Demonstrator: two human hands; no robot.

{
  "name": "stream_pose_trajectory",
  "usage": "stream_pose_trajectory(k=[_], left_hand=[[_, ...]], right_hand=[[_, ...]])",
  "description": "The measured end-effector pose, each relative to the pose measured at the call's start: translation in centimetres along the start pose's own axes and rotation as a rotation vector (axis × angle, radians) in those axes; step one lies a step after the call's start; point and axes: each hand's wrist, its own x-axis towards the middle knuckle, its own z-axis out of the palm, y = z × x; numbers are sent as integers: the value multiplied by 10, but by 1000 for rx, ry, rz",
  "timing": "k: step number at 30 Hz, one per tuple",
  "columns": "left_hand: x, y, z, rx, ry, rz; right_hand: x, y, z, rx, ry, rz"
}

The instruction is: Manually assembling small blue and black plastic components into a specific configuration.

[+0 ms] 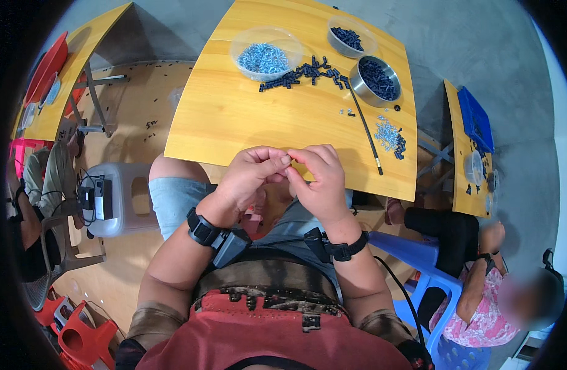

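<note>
My left hand [251, 177] and my right hand [321, 180] meet just off the near edge of the wooden table [221, 117]. Both are closed in a pinch, fingertips almost touching. Whatever sits between them is too small to make out. Ahead on the table, small black plastic pieces [305, 74] lie in a loose trail. A clear bowl [295, 46] of tiny silvery-blue parts stands to their left. A metal bowl [358, 89] and another clear tub [373, 43] hold more black pieces. A thin black rod [365, 126] leans from the metal bowl onto the tabletop.
Small silvery parts [388, 132] and black bits lie at the table's right side. A person on a blue chair [431, 271] sits at my right, near another table [459, 154]. To my left are a grey stool [120, 197], a seated person and a further table [80, 49].
</note>
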Motion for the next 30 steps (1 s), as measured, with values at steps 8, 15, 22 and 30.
stream_pose_trajectory(k=[8,15,22,30], left_hand=[[10,3,-3,82,46,81],[19,8,-5,35,114,90],[35,15,-18,118,150,229],[42,12,-27,97,120,196]], right_hand=[[9,29,-22,15,15,152],[29,98,-48,-102,192,466],[59,118,-36,-501,121,146],[65,125,-26,-558,50,181]])
